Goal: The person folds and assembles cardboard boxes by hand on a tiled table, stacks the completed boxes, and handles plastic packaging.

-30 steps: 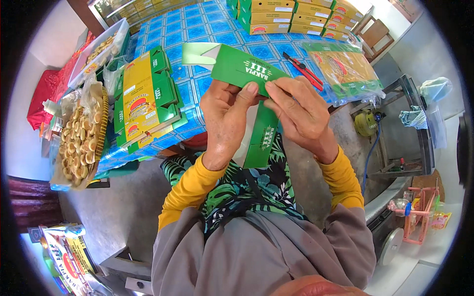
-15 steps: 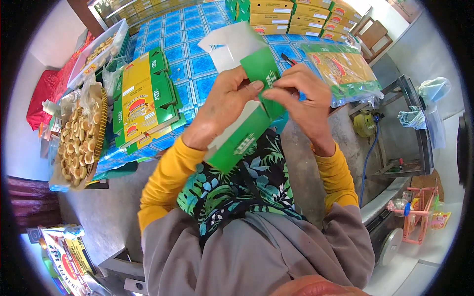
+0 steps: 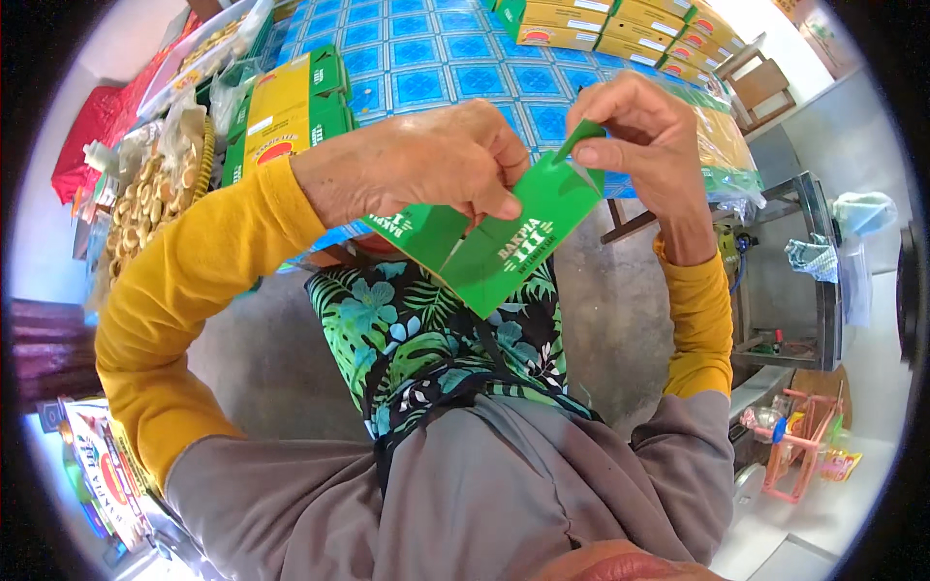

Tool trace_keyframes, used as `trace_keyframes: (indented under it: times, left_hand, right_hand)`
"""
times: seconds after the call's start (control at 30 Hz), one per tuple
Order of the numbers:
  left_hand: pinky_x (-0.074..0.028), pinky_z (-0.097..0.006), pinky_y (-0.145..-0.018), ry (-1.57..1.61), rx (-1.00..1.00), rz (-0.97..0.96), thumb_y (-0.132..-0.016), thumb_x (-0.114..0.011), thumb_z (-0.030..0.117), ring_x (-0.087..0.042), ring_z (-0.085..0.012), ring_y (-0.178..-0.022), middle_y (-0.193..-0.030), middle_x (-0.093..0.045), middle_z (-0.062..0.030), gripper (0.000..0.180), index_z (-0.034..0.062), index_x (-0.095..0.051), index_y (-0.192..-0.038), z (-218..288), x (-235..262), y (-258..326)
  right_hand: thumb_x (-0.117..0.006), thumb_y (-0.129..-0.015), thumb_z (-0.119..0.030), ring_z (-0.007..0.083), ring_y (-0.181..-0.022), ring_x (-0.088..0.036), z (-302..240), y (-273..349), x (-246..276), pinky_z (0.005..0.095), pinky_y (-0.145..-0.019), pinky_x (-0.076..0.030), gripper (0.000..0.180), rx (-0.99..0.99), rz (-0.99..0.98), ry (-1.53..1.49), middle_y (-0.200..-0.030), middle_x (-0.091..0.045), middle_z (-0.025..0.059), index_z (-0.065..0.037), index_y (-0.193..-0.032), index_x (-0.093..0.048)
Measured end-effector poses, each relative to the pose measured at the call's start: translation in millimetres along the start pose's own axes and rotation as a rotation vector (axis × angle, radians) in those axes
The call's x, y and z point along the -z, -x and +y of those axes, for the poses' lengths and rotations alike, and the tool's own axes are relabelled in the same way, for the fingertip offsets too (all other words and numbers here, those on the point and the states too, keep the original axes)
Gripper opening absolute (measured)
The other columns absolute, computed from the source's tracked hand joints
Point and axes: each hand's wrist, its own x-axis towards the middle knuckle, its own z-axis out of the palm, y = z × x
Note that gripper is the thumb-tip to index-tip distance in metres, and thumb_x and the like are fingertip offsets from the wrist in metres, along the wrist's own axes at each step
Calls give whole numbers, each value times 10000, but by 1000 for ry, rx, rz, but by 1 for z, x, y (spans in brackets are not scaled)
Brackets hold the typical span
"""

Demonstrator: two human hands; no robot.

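A green cardboard box [image 3: 494, 271], partly folded, is held in the air in front of my body, tilted up toward the right. My left hand [image 3: 436, 155] pinches the box's upper edge with thumb and fingers, its wrist bent across from the left. At the upper right corner, my right hand [image 3: 639, 136] grips a small green flap between thumb and fingers. The box's far side is hidden behind its green panel and my left hand.
The table has a blue tiled-pattern cloth [image 3: 417, 68]. Flat yellow-green boxes [image 3: 276, 111] lie at its left, beside a basket of round pastries [image 3: 145, 213]. Stacked boxes [image 3: 639, 29] stand at the back right; plastic-wrapped cartons [image 3: 727, 145] lie at the right edge.
The box has been turned, so its green printed side faces me and its white inside is hidden. My left arm has swung out leftward, and my right hand has risen to the corner flap.
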Motion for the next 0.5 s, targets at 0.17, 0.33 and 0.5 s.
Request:
trace_keyframes:
  times: [0.17,0.33,0.5]
  left_hand:
    - [-394,-198,-567,102,-103,124,-793,-690,92,-551,-52,-633,-722,-636,1,138,-18,-681,-875,-6,-13,-1]
    - [-444,-201,-580,175,-79,102,-803,-670,67,-590,-63,-634,-750,-663,-16,145,-27,-687,-912,-8,-21,-6]
    - [-493,-212,-601,252,-36,76,-807,-648,44,-630,-81,-645,-794,-692,-44,186,-42,-688,-968,-14,-23,-11]
  right_hand:
    - [-763,-680,45,137,-743,-611,5,0,-1,269,-647,-468,169,225,-158,248,-788,-657,46,-3,-816,-675]
    - [-762,-651,34,166,-712,-603,-4,4,-3,279,-618,-456,178,304,-247,373,-758,-649,54,-15,-789,-660]
    - [-734,-621,52,192,-685,-586,-8,7,-8,301,-600,-447,177,306,-315,379,-747,-645,63,-19,-749,-634]
